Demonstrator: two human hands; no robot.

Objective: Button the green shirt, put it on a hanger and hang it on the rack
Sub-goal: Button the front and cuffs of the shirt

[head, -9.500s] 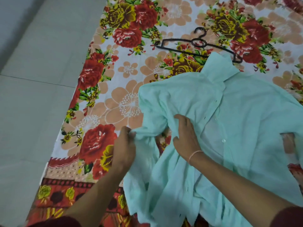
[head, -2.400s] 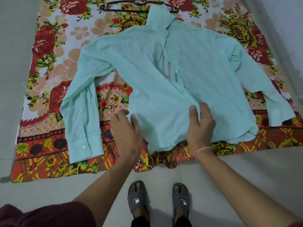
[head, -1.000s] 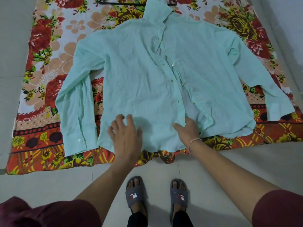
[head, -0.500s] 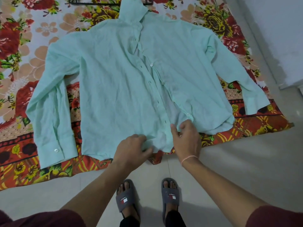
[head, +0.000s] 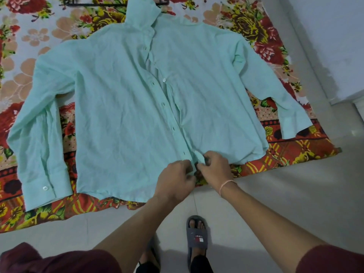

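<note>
**First:** Where does the green shirt (head: 118, 105) lie, and what of it is hard to see?

**Second:** It lies spread front-up on the floral sheet (head: 295, 152) on the tiled floor (head: 275, 203), with its collar (head: 141, 14) away from the person. The hands cover the lowest stretch of its front opening, so whether a button sits between the fingers cannot be told.

**First:** And the hands?

**Second:** The left hand (head: 175, 180) curls its fingers onto one front edge near the hem. The right hand (head: 214, 168), with a thin band (head: 226, 183) at its wrist, pinches a fold of the other edge. The two almost meet.

**First:** The hanger?

**Second:** One black hanger (head: 94, 4) lies beyond the collar. The top of the frame cuts it off and the collar covers part of it, so little more than its bar shows.

**First:** Counts?

**Second:** One shirt, one hanger, two hands. Two pale buttons (head: 164, 80) show on the front, and one more on the cuff (head: 47, 186) on the person's left. Four dark buttonholes (head: 173, 128) run down the facing edge. There are two slippers: the right slipper (head: 198, 236) is plain to see, while the left slipper (head: 151, 251) is mostly behind the left forearm.
</note>
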